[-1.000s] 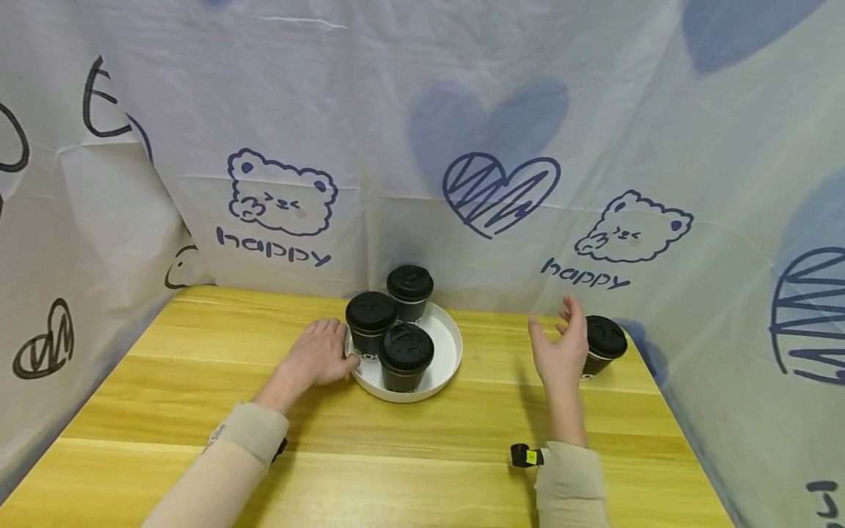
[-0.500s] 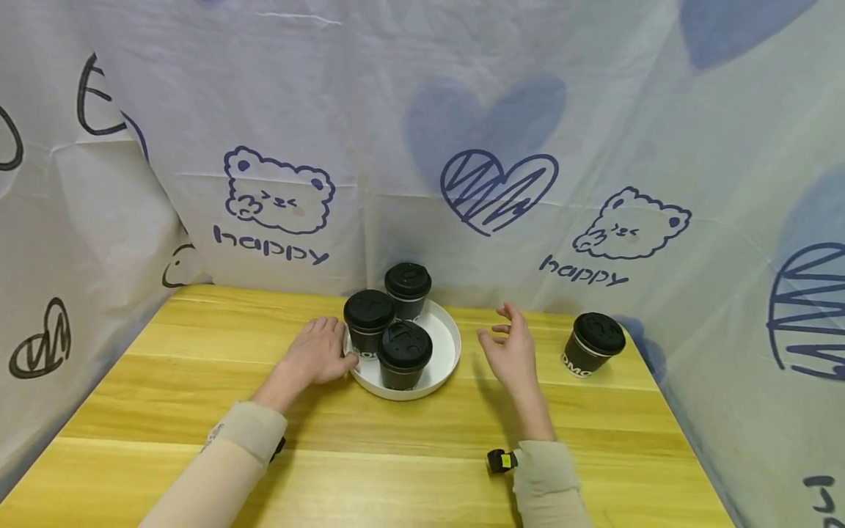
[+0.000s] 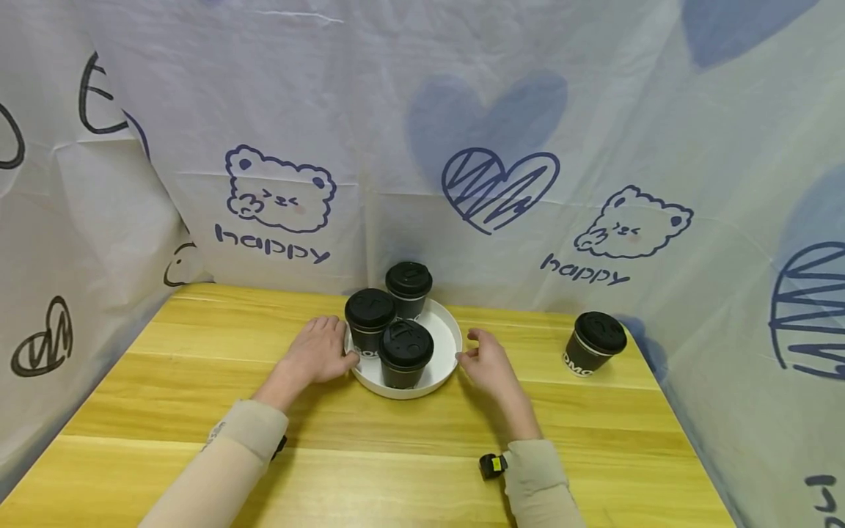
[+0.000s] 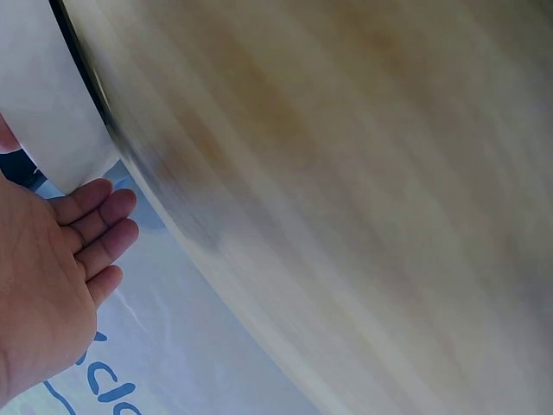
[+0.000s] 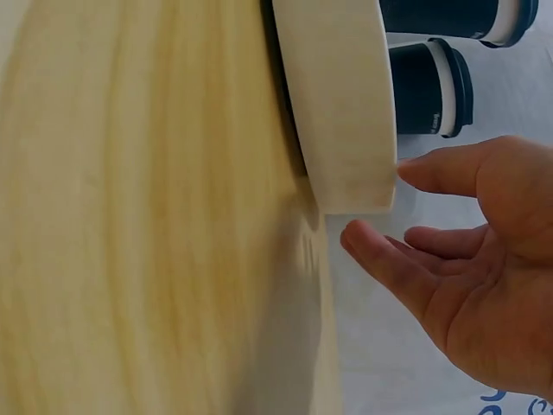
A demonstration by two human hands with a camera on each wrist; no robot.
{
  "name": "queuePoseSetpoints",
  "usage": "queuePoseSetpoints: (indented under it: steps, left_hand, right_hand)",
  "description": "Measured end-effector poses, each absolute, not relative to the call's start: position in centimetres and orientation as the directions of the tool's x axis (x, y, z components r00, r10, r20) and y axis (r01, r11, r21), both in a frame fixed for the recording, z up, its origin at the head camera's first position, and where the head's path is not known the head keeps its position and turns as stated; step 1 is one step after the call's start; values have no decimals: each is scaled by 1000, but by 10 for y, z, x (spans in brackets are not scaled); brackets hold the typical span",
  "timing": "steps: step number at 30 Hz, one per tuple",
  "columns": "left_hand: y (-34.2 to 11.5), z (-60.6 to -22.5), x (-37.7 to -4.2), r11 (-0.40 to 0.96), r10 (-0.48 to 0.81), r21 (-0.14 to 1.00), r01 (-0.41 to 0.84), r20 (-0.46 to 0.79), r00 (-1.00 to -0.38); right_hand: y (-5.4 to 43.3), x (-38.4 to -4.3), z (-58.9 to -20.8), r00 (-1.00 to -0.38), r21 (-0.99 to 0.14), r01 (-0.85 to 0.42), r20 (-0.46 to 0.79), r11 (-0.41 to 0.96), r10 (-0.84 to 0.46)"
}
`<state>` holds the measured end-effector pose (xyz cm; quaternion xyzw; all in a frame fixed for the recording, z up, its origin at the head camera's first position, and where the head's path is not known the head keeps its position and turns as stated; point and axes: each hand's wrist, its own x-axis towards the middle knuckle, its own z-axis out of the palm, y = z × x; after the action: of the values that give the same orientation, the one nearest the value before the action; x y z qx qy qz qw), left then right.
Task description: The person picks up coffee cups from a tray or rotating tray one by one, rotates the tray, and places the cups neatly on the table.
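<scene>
A round white tray [image 3: 436,378] holds three black lidded paper cups: a front cup [image 3: 405,353], a left cup [image 3: 371,317] and a back cup [image 3: 409,287]. My left hand [image 3: 321,352] grips the tray's left side, thumb over the rim and fingers against the outer wall; in the left wrist view, the left hand [image 4: 52,277] partly hides the tray wall [image 4: 56,95]. On the other side, my right hand [image 3: 490,363] reaches the right rim. Its thumb is at the rim and the fingers are apart from the wall, as the right wrist view of the hand [image 5: 484,251] shows.
Another black lidded cup [image 3: 594,345] stands alone at the table's right back corner. The wooden table [image 3: 396,469] ends at a white printed cloth [image 3: 396,147], which hangs close behind the tray and along both sides.
My right hand has moved left, away from the lone cup, and lowered to the tray's right rim. The left hand and all cups have stayed in place.
</scene>
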<state>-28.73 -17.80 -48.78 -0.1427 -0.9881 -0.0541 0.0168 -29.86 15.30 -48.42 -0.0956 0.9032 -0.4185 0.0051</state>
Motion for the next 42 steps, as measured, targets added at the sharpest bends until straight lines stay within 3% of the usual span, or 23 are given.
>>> queuePoseSetpoints:
  steps: [14, 30, 37, 42]
  left_hand:
    - [-177, -484, -285, 953, 264, 146, 267, 40, -964]
    - [-176, -474, -267, 842, 97, 527, 116, 62, -993]
    - [-170, -473, -259, 713, 37, 700, 34, 11, -999]
    - [-164, -478, -258, 646, 8, 763, -8, -17, -1000]
  right_hand:
    - [150, -298, -489, -968, -745, -217, 82, 631, -235]
    - [147, -297, -489, -969, -741, -212, 75, 637, -235]
    - [147, -296, -487, -972, -731, -195, 56, 653, -227]
    - [146, -294, -484, -972, -719, -187, 38, 669, -231]
